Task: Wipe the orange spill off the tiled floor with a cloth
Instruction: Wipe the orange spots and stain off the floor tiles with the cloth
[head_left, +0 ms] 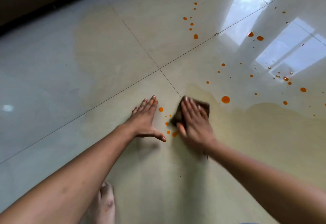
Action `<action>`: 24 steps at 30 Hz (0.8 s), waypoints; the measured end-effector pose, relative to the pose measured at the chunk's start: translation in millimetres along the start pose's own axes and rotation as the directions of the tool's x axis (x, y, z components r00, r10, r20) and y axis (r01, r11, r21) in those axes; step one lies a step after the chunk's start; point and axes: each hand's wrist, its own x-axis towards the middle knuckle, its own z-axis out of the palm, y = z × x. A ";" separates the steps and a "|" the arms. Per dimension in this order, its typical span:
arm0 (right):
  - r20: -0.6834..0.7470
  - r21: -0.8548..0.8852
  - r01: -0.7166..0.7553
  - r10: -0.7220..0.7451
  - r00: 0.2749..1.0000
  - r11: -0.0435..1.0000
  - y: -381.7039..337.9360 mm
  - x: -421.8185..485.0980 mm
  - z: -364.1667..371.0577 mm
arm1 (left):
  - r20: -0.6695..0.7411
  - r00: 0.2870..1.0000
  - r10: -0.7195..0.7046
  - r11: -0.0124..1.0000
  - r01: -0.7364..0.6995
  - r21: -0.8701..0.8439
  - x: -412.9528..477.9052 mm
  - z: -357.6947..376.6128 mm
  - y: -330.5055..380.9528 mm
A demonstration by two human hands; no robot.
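Head view, looking down at glossy pale beige floor tiles (pixel 123 44) with thin dark grout lines. Right hand (pixel 194 123): grip flat, fingers extended and slightly spread, palm pressing down on a dark brown folded cloth (pixel 205 108); cloth pinned between palm and floor, not gathered or pinched as far as visible. Hand is motion-blurred. Right forearm reaches in from the lower right, wrist nearly straight.

Left hand (pixel 146 119): grip released, holding nothing; palm flat on the tile, fingers together pointing away from the body, thumb splayed toward the cloth. Left forearm extends in from the lower left. Bare foot (pixel 104 204) visible beneath that forearm at the bottom edge.

Orange spill droplets (pixel 225 99): small drops lie between the two hands, one just beside the left fingers, several touching or near the cloth's near corner. Larger round drop sits right of the cloth; many more scattered farther right and beyond. Faint yellowish wet film (pixel 264 118) covers the tile right of the cloth. Window reflections (pixel 291 47) glare at upper right.
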 end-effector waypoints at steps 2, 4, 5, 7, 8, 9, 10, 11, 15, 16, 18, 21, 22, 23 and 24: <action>0.042 0.022 0.138 -0.139 0.989 0.990 -18.4 -72.5 9.9 | 0.012 0.999 0.049 0.998 -0.049 0.045 -5.2 0.0 -11.0; 0.025 0.034 0.194 -0.195 0.980 0.980 -21.4 -78.2 15.9 | 0.009 0.997 0.080 0.994 -0.080 0.074 -8.9 0.4 -14.9; 0.010 0.011 0.193 -0.194 0.981 0.981 -25.7 -56.9 15.4 | -0.001 0.997 0.081 0.993 -0.080 0.083 -8.8 1.0 -15.8; -0.003 -0.029 0.114 -0.114 0.993 0.993 -34.6 2.4 11.5 | -0.048 0.998 0.037 0.994 -0.032 0.102 -11.8 3.4 -16.9; -0.015 -0.030 0.051 -0.052 0.999 0.998 -37.0 18.3 10.6 | -0.073 0.997 0.003 0.994 0.004 0.105 -14.5 5.0 -16.6; -0.016 -0.014 0.026 -0.026 1.000 1.000 -38.2 18.5 11.3 | -0.091 0.995 -0.034 0.994 0.043 0.098 -17.6 6.5 -16.5; -0.009 -0.007 0.038 -0.038 0.999 0.999 -38.6 5.4 12.1 | -0.097 0.993 -0.069 0.993 0.078 0.086 -20.2 8.2 -16.7; -0.001 -0.014 0.074 -0.074 0.997 0.997 -39.9 -18.7 13.5 | -0.098 0.991 -0.093 0.992 0.100 0.073 -23.1 9.7 -18.0; 0.043 0.023 0.176 -0.177 0.983 0.984 -38.7 -50.5 17.9 | -0.087 0.991 -0.103 0.993 0.107 0.045 -25.2 9.6 -18.0; 0.014 0.014 0.166 -0.167 0.986 0.986 -47.6 -21.7 17.7 | -0.084 0.992 -0.099 0.994 0.103 0.038 -23.9 8.5 -18.3; -0.014 0.014 0.077 -0.077 0.997 0.997 -67.7 41.2 15.7 | -0.088 0.991 -0.097 0.995 0.098 0.009 -23.1 9.8 -20.4; -0.020 0.029 0.057 -0.056 0.998 0.998 -74.6 45.9 17.9 | -0.128 0.987 -0.094 0.996 0.093 -0.009 -23.7 11.7 -21.3; -0.019 0.017 0.125 -0.125 0.992 0.992 -68.9 21.6 20.1 | -0.137 0.986 -0.097 0.995 0.097 -0.005 -24.0 12.1 -22.2; 0.024 0.019 0.210 -0.210 0.977 0.978 -61.5 -10.3 21.0 | -0.149 0.984 -0.100 0.995 0.102 0.001 -25.0 13.6 -23.5; 0.047 0.008 0.290 -0.290 0.956 0.957 -51.3 -30.7 19.2 | -0.158 0.982 -0.104 0.994 0.107 0.006 -26.6 13.6 -23.9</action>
